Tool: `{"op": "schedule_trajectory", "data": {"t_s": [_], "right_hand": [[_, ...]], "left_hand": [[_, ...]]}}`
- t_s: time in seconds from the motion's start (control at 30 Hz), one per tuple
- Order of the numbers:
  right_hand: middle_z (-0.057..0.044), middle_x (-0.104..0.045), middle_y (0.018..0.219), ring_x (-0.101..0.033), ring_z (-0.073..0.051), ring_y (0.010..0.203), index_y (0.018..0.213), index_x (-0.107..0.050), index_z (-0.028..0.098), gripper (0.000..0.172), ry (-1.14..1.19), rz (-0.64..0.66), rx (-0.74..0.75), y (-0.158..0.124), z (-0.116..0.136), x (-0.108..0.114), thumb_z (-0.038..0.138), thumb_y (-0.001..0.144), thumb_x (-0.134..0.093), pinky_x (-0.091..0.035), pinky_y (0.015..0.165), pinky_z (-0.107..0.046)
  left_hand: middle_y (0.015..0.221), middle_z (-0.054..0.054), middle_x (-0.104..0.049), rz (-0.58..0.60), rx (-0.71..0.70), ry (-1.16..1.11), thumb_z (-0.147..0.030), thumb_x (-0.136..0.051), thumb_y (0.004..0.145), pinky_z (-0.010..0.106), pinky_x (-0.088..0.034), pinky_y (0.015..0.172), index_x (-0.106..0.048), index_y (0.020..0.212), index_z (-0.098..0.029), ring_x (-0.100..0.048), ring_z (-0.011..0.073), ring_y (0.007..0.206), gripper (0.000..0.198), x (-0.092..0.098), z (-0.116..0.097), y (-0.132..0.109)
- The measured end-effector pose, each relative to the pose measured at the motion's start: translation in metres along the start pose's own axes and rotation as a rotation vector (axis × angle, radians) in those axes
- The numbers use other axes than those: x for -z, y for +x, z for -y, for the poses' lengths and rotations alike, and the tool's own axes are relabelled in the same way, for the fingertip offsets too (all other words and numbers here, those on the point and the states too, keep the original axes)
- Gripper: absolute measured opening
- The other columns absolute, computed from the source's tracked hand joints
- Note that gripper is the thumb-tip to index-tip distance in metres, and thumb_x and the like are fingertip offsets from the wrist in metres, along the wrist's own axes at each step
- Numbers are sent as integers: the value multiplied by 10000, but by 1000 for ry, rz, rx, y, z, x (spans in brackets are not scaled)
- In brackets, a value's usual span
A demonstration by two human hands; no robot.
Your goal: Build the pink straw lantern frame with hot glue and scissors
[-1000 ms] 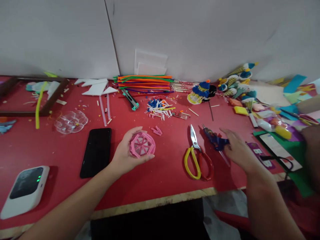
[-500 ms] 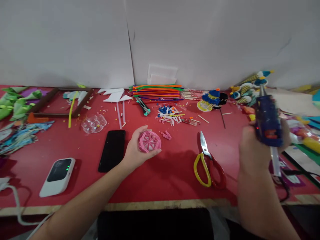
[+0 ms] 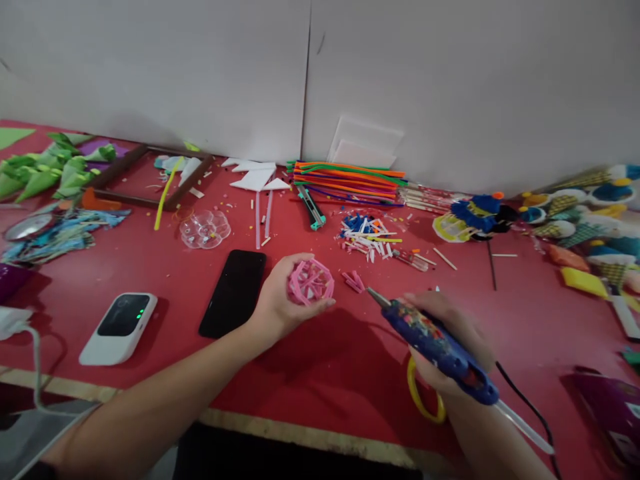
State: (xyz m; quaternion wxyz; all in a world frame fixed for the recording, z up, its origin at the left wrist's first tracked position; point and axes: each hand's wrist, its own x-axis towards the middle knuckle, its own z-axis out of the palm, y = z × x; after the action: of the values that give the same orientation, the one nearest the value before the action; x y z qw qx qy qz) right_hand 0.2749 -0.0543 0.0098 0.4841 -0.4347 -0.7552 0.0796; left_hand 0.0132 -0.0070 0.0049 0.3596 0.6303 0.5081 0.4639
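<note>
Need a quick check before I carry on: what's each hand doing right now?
Left hand: closed, holding the round pink openwork piece.
Right hand: closed, holding the blue glue gun.

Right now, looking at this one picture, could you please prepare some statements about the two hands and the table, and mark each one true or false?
1. The left hand holds an openwork pink piece. True.
2. The right hand is empty. False: it holds a blue glue gun.
3. The tip of the glue gun touches the pink piece. False: the tip is apart from it, beside the loose pink strips.
4. A black phone lies flat on the red table. True.
5. The white device shows red lights. False: its lights are green.
</note>
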Motion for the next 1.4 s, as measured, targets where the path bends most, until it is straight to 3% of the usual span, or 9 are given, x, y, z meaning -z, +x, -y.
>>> {"op": "schedule_trajectory", "data": {"t_s": [0.17, 0.27, 0.4, 0.6, 0.8, 1.0, 1.4], "right_hand": [[-102, -761, 992, -732, -273, 848, 1235, -639, 248, 350, 32, 230, 122, 10, 8, 4, 352, 917, -540, -570, 733, -414], [-110, -770, 1056, -739, -263, 908, 1253, -623, 224, 387, 30, 283, 148, 7, 10, 0, 332, 889, -547, -574, 790, -402], [-102, -771, 1013, -740, -250, 908, 1205, -624, 212, 374, 34, 282, 168, 7, 11, -5, 297, 846, -560, -582, 800, -383], [-50, -743, 860, -724, -200, 742, 1043, -609, 231, 259, -9, 280, 154, 23, 20, -8, 189, 792, -567, -582, 677, -316], [-41, -722, 780, -710, -205, 668, 977, -587, 220, 249, -11, 296, 182, 25, 19, -11, 203, 733, -544, -572, 606, -311], [-32, -713, 777, -696, -194, 664, 968, -591, 221, 243, 3, 286, 184, 24, 17, -12, 206, 733, -532, -564, 609, -308], [-15, -676, 803, -658, -177, 716, 964, -586, 228, 230, -2, 329, 146, 16, 10, -10, 163, 744, -568, -536, 655, -306]], "left_hand": [[1212, 96, -685, 8, -38, 31, -370, -896, 642, 492, -566, 988, -604, 1222, -238, -693, 294, 1094, 663, 1, 4, -3], [1255, 105, -669, -10, -105, 81, -380, -915, 646, 517, -531, 1041, -611, 1243, -241, -663, 311, 1156, 684, 2, 6, -6], [1292, 98, -652, -14, -136, 72, -353, -921, 659, 511, -510, 1073, -609, 1258, -258, -645, 300, 1184, 682, 3, 4, -8], [1222, 76, -659, 16, -45, -49, -329, -924, 649, 448, -570, 991, -602, 1229, -253, -685, 258, 1077, 667, 1, -1, -10], [1243, 91, -650, 14, -60, -46, -319, -933, 641, 478, -567, 988, -605, 1244, -248, -675, 283, 1107, 691, 0, 1, -12], [1221, 88, -649, 41, -66, -87, -316, -922, 657, 469, -554, 997, -594, 1231, -244, -676, 269, 1097, 664, -1, 1, -12], [1251, 91, -658, 48, -142, 42, -303, -907, 684, 470, -533, 1033, -591, 1269, -249, -663, 267, 1126, 667, 3, 4, -13]]}}
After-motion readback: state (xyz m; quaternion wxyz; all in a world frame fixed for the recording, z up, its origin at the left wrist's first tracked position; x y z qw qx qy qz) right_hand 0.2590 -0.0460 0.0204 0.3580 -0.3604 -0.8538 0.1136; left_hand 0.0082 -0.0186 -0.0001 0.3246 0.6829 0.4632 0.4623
